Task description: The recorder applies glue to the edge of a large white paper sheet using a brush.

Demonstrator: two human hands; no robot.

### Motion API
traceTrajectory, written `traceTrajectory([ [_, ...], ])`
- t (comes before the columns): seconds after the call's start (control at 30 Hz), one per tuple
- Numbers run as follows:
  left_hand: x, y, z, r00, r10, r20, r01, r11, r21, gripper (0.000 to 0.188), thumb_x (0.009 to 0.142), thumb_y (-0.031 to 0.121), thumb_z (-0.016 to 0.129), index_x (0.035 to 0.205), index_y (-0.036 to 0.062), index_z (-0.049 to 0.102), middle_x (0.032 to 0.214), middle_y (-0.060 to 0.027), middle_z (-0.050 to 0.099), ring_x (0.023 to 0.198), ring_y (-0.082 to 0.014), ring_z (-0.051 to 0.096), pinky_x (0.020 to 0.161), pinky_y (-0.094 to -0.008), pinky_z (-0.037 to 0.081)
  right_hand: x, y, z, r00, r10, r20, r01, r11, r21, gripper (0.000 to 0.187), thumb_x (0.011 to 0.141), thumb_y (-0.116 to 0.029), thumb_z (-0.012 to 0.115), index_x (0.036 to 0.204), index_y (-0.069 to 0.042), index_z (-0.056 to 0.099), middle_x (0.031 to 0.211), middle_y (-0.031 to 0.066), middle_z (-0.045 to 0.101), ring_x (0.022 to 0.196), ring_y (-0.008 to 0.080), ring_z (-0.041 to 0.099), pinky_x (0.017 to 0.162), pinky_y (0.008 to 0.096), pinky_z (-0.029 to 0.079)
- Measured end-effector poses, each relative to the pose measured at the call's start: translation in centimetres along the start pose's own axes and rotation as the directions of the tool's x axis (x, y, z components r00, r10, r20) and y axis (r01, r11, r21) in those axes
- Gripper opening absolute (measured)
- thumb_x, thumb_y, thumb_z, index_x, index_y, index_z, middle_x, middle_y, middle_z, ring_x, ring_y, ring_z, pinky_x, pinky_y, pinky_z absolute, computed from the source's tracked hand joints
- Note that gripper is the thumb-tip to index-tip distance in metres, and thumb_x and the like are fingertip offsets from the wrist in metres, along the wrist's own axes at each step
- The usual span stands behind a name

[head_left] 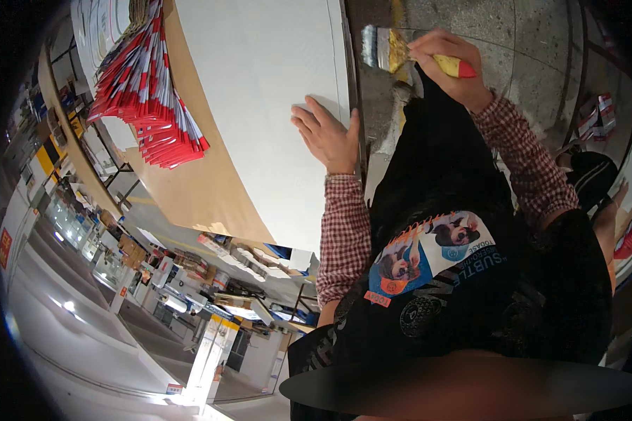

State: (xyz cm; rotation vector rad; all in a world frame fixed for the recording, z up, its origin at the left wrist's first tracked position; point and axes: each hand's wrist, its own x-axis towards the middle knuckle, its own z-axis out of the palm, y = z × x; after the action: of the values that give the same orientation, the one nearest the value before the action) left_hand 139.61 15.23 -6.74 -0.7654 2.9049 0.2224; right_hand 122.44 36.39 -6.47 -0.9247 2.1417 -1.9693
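Note:
My right hand [455, 64] is closed around a paintbrush [398, 50] with a yellow handle and a red end. Its pale, wet-looking bristles point left, toward the table edge, and hang in the air over the floor. My left hand [328, 138] lies flat with fingers spread on a large white sheet [267, 77], close to the sheet's right edge. Nothing shows in that hand. The sheet covers the right side of a tan tabletop [189, 182]. Left of the sheet rests a fanned stack of red and white printed card pieces [154, 105].
A dark edge [354, 56] borders the table beside a grey concrete floor [534, 42]. On the right sits another person in dark clothing [591, 175], near some red and white packages [598, 118]. Workbenches and boxes [133, 249] fill the far left.

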Motion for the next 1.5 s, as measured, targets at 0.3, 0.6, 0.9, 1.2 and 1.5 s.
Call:
traceTrajectory([
  [0.3,1.9,-2.4,-4.1,0.986,0.138,0.088,-0.098,0.928,-0.360,0.065,0.079,0.034,0.068,0.126,-0.0054,0.048,0.121,-0.0345,0.050,0.117,-0.0462,0.048,0.098,-0.0436,0.041,3.0,0.5,2.3,0.999,-0.030,-0.043,0.028,0.998,-0.061,0.005,0.082,-0.004,0.065,0.086,-0.001,0.065,0.088,0.0096,0.065,0.081,0.0196,0.063,0.068,0.0305,0.050],
  [0.6,1.6,-3.0,-3.8,0.990,0.125,0.064,-0.098,0.941,-0.324,0.066,0.077,0.035,0.069,0.126,-0.0041,0.049,0.123,-0.0350,0.048,0.117,-0.0488,0.047,0.095,-0.0445,0.043,1.3,0.3,2.5,0.995,-0.035,0.091,0.042,0.997,-0.068,0.009,0.085,-0.007,0.063,0.090,-0.001,0.067,0.093,0.0098,0.065,0.086,0.0195,0.063,0.072,0.0290,0.051],
  [0.9,0.7,-1.9,-0.8,0.998,0.060,0.004,-0.059,0.987,-0.148,0.080,0.076,0.043,0.067,0.136,-0.0014,0.038,0.134,-0.0348,0.036,0.123,-0.0505,0.037,0.097,-0.0492,0.039,-1.1,-1.0,3.0,0.992,0.011,0.127,-0.004,0.998,-0.055,0.007,0.085,-0.005,0.061,0.089,0.000,0.066,0.095,0.0103,0.065,0.084,0.0186,0.063,0.071,0.0287,0.050],
  [1.2,-4.2,-3.0,2.4,0.998,-0.065,0.005,0.064,0.995,0.072,0.105,0.072,0.056,0.069,0.146,0.0035,0.015,0.146,-0.0334,0.012,0.130,-0.0567,0.015,0.104,-0.0605,0.022,-4.3,-0.7,2.6,0.999,0.015,0.042,-0.016,1.000,0.022,0.007,0.086,-0.006,0.063,0.090,-0.002,0.065,0.093,0.0086,0.064,0.082,0.0183,0.063,0.068,0.0287,0.051],
  [1.5,-2.6,-5.3,-1.9,0.995,0.082,0.057,-0.066,0.966,-0.248,0.071,0.080,0.037,0.067,0.134,-0.0007,0.041,0.129,-0.0333,0.044,0.121,-0.0470,0.043,0.103,-0.0470,0.035,-1.9,-0.3,4.0,0.996,-0.066,0.053,0.071,0.994,-0.085,0.007,0.085,-0.005,0.062,0.087,-0.001,0.067,0.093,0.0094,0.066,0.085,0.0193,0.062,0.072,0.0283,0.050],
])
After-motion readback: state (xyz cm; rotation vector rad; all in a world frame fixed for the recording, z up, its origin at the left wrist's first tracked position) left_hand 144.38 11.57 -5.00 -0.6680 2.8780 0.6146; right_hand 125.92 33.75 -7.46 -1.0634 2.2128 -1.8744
